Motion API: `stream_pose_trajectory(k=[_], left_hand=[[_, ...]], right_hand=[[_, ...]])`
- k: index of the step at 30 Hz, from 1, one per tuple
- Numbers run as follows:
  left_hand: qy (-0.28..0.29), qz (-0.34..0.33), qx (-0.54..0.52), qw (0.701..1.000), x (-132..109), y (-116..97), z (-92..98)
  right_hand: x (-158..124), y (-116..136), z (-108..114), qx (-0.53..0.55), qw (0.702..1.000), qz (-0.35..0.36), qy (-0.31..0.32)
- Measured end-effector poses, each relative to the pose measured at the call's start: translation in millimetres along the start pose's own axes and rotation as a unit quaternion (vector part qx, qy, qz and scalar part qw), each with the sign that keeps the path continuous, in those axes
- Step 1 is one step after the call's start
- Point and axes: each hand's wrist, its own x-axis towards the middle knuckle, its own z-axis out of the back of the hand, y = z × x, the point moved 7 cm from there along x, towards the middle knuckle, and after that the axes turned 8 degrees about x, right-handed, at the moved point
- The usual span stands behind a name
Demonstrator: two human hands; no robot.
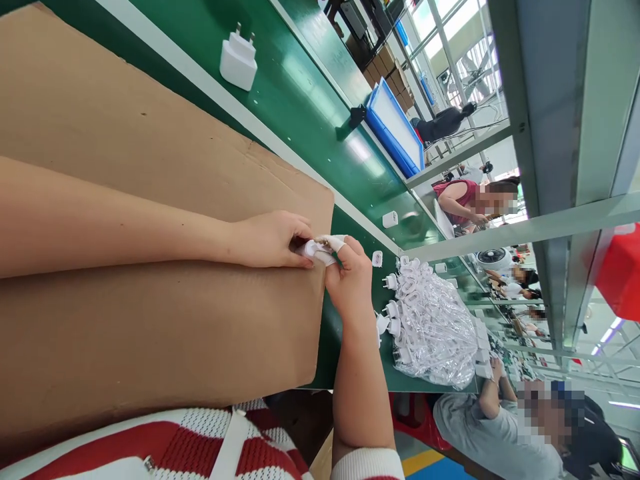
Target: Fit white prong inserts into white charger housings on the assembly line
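Note:
My left hand (267, 239) reaches in from the left over a cardboard sheet (165, 313), its fingers closed on a small white plastic piece (313, 249). From below, my right hand (350, 270) meets it at the sheet's right edge. White finger covers (334, 244) wrap its fingertips, which pinch the same piece. Fingers hide much of the piece, so its exact kind is unclear. Just right of my right hand, a small white charger part (377, 259) lies on the green bench.
A clear plastic bag of white chargers (435, 327) sits to the right, loose plugs (393, 310) beside it. A white two-pin charger (239, 60) and another white block (390, 219) rest on the green belt (300, 100). Blue trays (395, 130) stand beyond; a co-worker in grey (500, 427) sits right.

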Motion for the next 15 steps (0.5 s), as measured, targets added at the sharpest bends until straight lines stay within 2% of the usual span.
stream_pose_trajectory(k=[7,10,15], left_hand=[[-0.003,0.032,0.011,0.999,-2.7,-1.3,0.2],[-0.015,0.023,0.016,0.999,-4.0,-3.5,-0.4],[-0.024,-0.001,0.005,1.000,-4.7,-4.4,-0.6]], right_hand=[[6.5,-0.6,1.8,-0.054,0.998,-0.036,0.026],[6.2,2.8,3.7,-0.073,0.996,-0.052,0.018],[10.7,13.0,6.5,-0.089,0.995,-0.033,0.033]])
